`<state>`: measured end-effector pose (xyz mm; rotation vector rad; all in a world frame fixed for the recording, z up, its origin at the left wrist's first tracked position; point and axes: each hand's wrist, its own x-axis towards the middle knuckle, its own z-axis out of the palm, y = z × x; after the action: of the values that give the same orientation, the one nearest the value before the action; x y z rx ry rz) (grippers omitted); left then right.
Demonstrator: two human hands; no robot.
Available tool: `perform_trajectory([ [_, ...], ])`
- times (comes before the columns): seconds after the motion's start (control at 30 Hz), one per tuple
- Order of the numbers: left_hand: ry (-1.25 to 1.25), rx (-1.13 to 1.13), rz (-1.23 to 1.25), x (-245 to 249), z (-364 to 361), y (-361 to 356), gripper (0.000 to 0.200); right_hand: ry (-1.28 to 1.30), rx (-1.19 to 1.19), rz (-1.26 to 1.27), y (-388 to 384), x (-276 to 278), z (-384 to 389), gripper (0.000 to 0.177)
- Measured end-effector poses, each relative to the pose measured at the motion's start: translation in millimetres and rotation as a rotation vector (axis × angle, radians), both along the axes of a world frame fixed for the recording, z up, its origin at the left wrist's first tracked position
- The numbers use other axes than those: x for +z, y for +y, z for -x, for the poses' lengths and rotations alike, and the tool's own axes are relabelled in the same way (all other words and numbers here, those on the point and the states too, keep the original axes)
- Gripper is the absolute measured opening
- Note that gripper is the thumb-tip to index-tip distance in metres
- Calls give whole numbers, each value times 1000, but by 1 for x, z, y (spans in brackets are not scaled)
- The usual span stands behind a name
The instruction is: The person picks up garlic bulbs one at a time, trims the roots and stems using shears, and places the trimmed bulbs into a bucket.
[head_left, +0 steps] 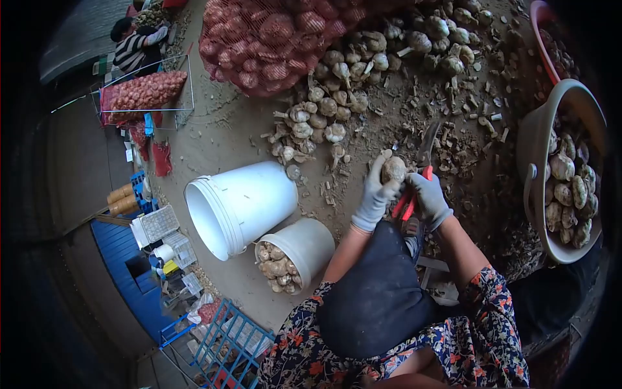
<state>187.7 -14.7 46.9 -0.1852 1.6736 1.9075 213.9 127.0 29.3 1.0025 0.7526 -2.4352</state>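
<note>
My left hand (376, 200), in a pale grey glove, grips a garlic bulb (393, 170) in front of my knees. My gloved right hand (430, 198) is closed around the red handles of pruning shears (426, 150). Their dark curved blades point away from me, just right of the bulb and apart from it. Beyond both hands, a heap of garlic bulbs (330, 107) with stems lies on the ground. Cut stem pieces (470, 155) and dry skins are scattered around it.
A grey-white tub (530, 188) of garlic stands at right, beside a red basin (541, 48). To the left are a white bucket (262, 202) and a smaller bucket (314, 246) holding garlic. Red mesh sacks (272, 39) lie ahead. Another person (133, 50) sits far left.
</note>
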Motion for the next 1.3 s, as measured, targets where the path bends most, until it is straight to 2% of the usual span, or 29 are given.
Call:
perform_trajectory([
  [0.03, 6, -5, 3, -7, -5, 5, 76, 66, 19, -174, 3, 1, -4, 6],
  [0.1, 255, 151, 194, -18, -4, 26, 69, 67, -8, -250, 5, -5, -5, 7],
  [0.13, 66, 134, 31, -19, -2, 28, 54, 77, -30, -268, 6, -5, -6, 7],
  [0.17, 52, 135, 34, -20, -5, 27, 54, 73, -43, -285, 7, -6, -12, 7],
  [0.23, 79, 150, -71, -13, -4, 33, 40, -12, 42, -261, 14, 3, -13, 6],
  [0.3, 120, 210, 48, -6, -2, 36, 29, 49, 152, -268, 28, 6, -21, 10],
  [0.33, 96, 235, 66, -1, 5, 35, 31, 68, 210, -404, 29, -6, -38, 13],
  [0.37, 176, 361, 111, 15, -18, 52, 35, 100, 275, -536, 30, -19, -54, 16],
  [0.4, 283, 230, 196, 10, 22, 29, 39, 106, 436, -716, 38, -15, -55, 19],
  [0.43, 314, 229, 148, 23, 27, 30, 45, 143, 593, -897, 49, -6, -47, 23],
  [0.47, 330, 207, 227, 19, 30, 24, 51, 253, 669, -1072, 59, 3, -52, 30],
  [0.5, 311, 168, 186, 20, 32, 22, 55, 236, 678, -1070, 68, 8, -54, 30],
  [0.57, 487, 6, 543, 6, 30, 16, 62, 418, 757, -1259, 79, 19, -59, 37],
  [0.6, 474, 4, 534, 3, 25, 18, 62, 502, 774, -1425, 82, 25, -58, 42],
  [0.7, 543, 18, 472, 3, 15, 24, 66, 592, 991, -1662, 84, 44, -44, 43],
  [0.77, 608, -33, 581, 9, 14, 26, 71, 589, 1065, -1716, 79, 47, -40, 46],
  [0.87, 651, -125, 559, 7, 12, 25, 72, 619, 1133, -1846, 75, 48, -44, 48],
  [0.9, 710, -154, 545, 5, 11, 27, 73, 611, 1137, -1852, 75, 50, -43, 48],
  [0.97, 629, -130, 508, 1, 6, 32, 72, 487, 1318, -1702, 73, 53, -46, 48],
  [1.1, 508, -160, 463, -10, 4, 37, 68, 412, 1354, -1523, 75, 42, -53, 44],
  [1.17, 488, -211, 482, -8, 3, 42, 57, 410, 1321, -1510, 78, 32, -60, 41],
  [1.2, 492, -218, 476, -7, 4, 45, 57, 387, 1297, -1427, 81, 30, -63, 41],
  [1.3, 220, -377, 451, -17, 10, 51, 62, 233, 1178, -1258, 77, 25, -76, 36],
])
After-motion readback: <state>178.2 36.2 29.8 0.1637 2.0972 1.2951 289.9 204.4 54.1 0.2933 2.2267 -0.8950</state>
